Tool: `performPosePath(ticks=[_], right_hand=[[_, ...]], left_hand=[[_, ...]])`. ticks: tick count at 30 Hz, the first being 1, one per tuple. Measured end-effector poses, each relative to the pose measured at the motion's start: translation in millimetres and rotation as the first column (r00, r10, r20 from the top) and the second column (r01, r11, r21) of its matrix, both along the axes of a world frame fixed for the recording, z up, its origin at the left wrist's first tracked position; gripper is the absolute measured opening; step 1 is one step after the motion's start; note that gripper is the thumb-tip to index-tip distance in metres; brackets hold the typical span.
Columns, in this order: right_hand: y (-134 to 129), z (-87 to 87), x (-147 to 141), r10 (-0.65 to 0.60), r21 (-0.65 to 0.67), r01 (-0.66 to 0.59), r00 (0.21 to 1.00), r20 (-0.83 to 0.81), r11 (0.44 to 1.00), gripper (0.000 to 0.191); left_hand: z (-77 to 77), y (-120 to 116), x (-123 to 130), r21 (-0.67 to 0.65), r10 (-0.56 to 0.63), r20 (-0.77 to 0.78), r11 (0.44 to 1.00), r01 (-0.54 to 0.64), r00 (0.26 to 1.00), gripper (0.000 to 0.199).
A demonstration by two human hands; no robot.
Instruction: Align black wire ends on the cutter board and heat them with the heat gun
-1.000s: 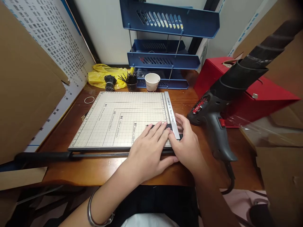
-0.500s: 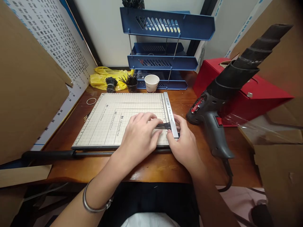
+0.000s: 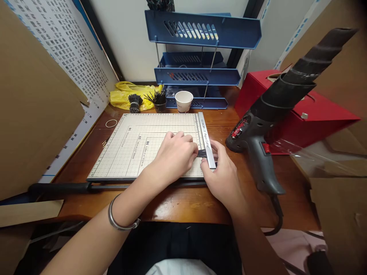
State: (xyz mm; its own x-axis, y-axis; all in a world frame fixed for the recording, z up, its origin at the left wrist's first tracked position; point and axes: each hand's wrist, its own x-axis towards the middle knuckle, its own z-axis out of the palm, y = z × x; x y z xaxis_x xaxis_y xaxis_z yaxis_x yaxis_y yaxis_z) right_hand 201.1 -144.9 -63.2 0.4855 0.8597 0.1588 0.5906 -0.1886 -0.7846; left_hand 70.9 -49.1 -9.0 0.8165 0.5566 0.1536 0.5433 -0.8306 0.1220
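A cream paper cutter board (image 3: pixel 114 164) with printed grid lines lies on the wooden desk. My left hand (image 3: pixel 177 156) rests on its right half, fingers closed round a bundle of thin black strands (image 3: pixel 202 153). Only a short stretch of the strands shows, running right toward the white label bar (image 3: pixel 207 143) at the cutter's edge. My right hand (image 3: pixel 220 172) curls round the near end of that bar, thumb on the left side and fingers on the right. What lies inside its grip is mostly hidden. The cutter's black-handled arm (image 3: pixel 60 188) points left along the front edge.
At the right stands a dark heat gun (image 3: pixel 258 141) before a red box (image 3: pixel 323 114). Behind the board are a paper cup (image 3: pixel 184 101), a small cup of black strands (image 3: pixel 159 103), a tied black bundle (image 3: pixel 134 103), a yellow bag (image 3: pixel 120 95) and blue trays (image 3: pixel 200 28).
My left hand has shifted slightly right and its fingers have curled tighter, so less of the black strands shows. My right hand has stayed almost in place at the bar.
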Motion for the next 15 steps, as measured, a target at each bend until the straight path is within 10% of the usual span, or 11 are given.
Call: performPosePath(ticks=[15], right_hand=[[-1.7, -2.0, 0.5, 0.011, 0.009, -0.012, 1.0, 0.022, 1.0, 0.057]], left_hand=[[23.9, 9.6, 16.5, 0.094, -0.141, -0.255, 0.981, 0.169, 0.957, 0.023]])
